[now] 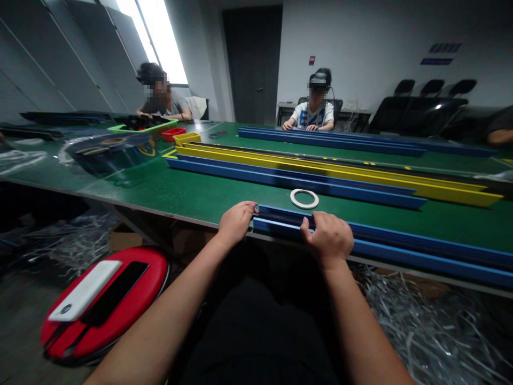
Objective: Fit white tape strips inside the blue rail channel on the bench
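Note:
A long blue channel strip (401, 243) with a dark inner groove lies along the near edge of the green table (132, 187). My left hand (238, 222) is closed at the strip's left end, its fingertips pinched on something small and pale that I cannot make out. My right hand (331, 238) is wrapped over the strip a little further right, thumb on its near side. Just beyond the strip, between my hands, a white tape ring (304, 199) lies flat.
Further back lie blue strips (280, 174), yellow strips (340, 170), a yellow bin (187, 138), a red bin (173, 133) and a green tray (160, 128). Two people sit across the table. A red stool (140, 289) holding two devices stands at lower left.

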Demonstrator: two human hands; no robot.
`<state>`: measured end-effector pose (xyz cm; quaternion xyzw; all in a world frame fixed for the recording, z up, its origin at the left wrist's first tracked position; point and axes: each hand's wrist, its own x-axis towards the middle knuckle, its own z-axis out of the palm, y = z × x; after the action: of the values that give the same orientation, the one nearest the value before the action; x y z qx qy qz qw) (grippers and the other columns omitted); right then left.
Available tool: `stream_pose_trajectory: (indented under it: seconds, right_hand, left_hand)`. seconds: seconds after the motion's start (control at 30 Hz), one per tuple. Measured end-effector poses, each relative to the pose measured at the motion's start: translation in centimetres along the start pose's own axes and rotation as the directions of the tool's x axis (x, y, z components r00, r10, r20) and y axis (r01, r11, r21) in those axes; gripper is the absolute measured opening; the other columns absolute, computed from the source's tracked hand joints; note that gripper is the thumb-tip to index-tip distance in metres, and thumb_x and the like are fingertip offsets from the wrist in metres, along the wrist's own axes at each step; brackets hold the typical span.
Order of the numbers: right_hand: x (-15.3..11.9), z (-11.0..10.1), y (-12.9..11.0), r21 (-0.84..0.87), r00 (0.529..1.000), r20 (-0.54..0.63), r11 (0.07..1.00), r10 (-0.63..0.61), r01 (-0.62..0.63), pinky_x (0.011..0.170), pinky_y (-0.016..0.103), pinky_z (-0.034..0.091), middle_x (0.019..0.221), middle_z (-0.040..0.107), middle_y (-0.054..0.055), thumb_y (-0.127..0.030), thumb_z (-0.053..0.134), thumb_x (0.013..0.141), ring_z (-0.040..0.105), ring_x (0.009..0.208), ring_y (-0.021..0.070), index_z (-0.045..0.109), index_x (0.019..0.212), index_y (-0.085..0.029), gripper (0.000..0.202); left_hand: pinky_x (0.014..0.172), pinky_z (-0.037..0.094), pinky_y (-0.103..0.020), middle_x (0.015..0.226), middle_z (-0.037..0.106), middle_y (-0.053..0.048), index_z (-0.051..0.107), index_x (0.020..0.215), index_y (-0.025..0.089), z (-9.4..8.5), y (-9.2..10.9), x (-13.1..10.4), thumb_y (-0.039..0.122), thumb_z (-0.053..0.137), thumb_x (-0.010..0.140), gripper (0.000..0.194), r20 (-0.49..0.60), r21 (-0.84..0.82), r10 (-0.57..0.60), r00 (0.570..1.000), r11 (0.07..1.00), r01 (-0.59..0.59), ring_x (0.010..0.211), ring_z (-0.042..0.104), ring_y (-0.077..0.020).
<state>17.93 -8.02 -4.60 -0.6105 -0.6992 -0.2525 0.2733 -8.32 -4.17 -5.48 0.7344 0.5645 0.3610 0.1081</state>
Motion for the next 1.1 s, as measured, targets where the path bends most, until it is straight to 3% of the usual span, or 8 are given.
stream_pose_trajectory:
  seconds: [1.1]
  right_hand:
    - [-0.03,0.00,0.08,-0.002,1.000,-0.005,1.000,-0.005,0.005,0.072,0.035,0.031,0.081,0.066,0.009,-0.041,0.045,0.090,0.054,0.079,0.0218,0.066,0.093,-0.017,0.033]
  left_hand:
    - [0.093,0.049,-0.029,0.117,0.072,0.002,0.076,0.094,0.027,0.33,-0.04,-0.25,0.046,0.030,0.100,0.050,-0.033,0.041,0.061,0.998,0.997,-0.060,0.111,0.063,-0.0184]
